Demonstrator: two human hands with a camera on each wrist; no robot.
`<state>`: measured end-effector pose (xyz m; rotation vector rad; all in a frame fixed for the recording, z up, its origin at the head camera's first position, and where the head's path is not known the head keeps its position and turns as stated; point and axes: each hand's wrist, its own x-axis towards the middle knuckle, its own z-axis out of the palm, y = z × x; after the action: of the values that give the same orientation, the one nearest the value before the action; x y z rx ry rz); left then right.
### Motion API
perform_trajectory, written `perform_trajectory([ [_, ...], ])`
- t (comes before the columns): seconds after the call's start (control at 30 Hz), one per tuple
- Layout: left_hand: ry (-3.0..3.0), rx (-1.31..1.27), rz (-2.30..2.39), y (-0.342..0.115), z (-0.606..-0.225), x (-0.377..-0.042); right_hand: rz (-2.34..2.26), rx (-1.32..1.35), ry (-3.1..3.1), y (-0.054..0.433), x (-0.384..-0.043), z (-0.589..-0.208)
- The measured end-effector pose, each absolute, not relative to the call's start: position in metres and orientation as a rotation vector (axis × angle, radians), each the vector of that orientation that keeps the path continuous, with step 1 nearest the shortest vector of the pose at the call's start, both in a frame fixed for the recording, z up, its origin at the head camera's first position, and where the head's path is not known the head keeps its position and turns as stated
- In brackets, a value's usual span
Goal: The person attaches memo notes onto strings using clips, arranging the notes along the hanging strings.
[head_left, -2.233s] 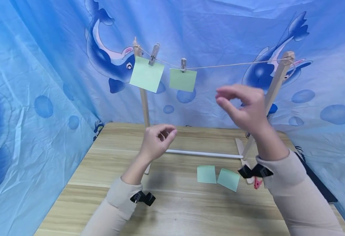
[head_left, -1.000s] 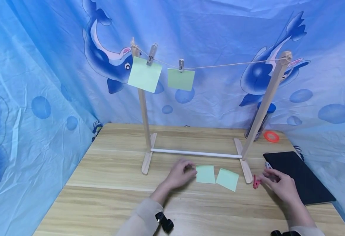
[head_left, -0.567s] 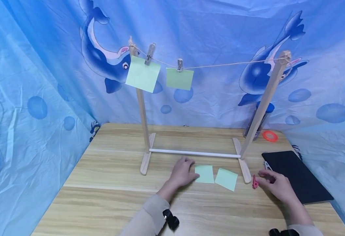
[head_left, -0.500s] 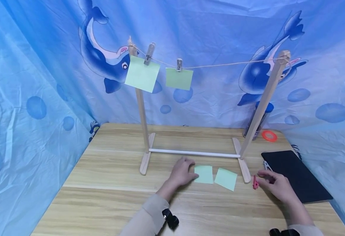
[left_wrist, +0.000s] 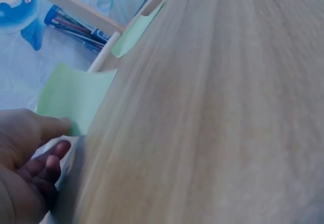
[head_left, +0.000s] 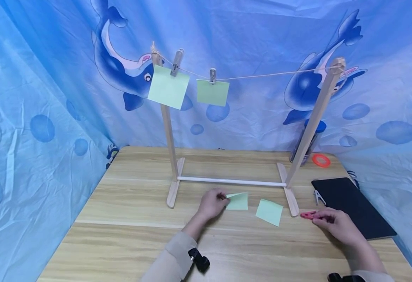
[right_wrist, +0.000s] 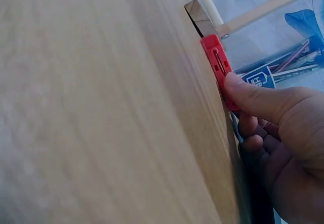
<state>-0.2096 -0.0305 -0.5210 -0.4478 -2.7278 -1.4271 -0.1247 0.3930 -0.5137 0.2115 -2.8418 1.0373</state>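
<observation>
My left hand [head_left: 212, 204] pinches the left edge of a green sticky note [head_left: 238, 201], whose near side bends up from the table in the left wrist view. To its right lies a second green sticky note [head_left: 269, 212]. With thumb and fingers, my right hand [head_left: 338, 225] holds a red clothespin [right_wrist: 218, 64] by one end, low over the table. Behind them, two more sticky notes, a larger light one [head_left: 168, 87] and a smaller one [head_left: 212, 93], hang from a string [head_left: 262, 76], each under a grey clothespin [head_left: 177, 62].
A wooden stand with two posts [head_left: 313, 125] and a white crossbar [head_left: 230, 181] carries the string. At the right are a black tablet-like pad [head_left: 354, 207], another grey clothespin [head_left: 318, 197], an orange ring [head_left: 321, 160] and a blue-lidded jar of pencils [head_left: 306, 143]. Blue dolphin curtains surround the table.
Both hands came down from the string's height to the table. The left took hold of a sticky note and shifted it slightly left; the right picked up the red clothespin, turning it sideways.
</observation>
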Motion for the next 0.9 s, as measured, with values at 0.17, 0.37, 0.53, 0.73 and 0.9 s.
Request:
perform_trajectory([
  [0.17,-2.506,-0.267,-1.96,-0.036,-0.517,-0.21,1.04,0.123,-2.844,0.389,-0.128,-0.514],
  [0.37,-2.26,-0.084,-2.371,-0.04,-0.508,-0.21,0.98,0.021,-2.768,0.385,-0.128,-0.517],
  [0.53,-2.205,-0.08,-2.418,-0.043,-0.499,-0.208,1.113,-0.171,-2.647,0.384,-0.126,-0.517],
  [0.73,-2.259,-0.163,-2.305,-0.045,-0.491,-0.205,1.018,-0.233,-2.548,0.388,-0.125,-0.515],
  [0.9,-2.362,-0.269,-2.154,-0.048,-0.488,-0.201,1.077,-0.197,-2.478,0.386,-0.127,-0.514],
])
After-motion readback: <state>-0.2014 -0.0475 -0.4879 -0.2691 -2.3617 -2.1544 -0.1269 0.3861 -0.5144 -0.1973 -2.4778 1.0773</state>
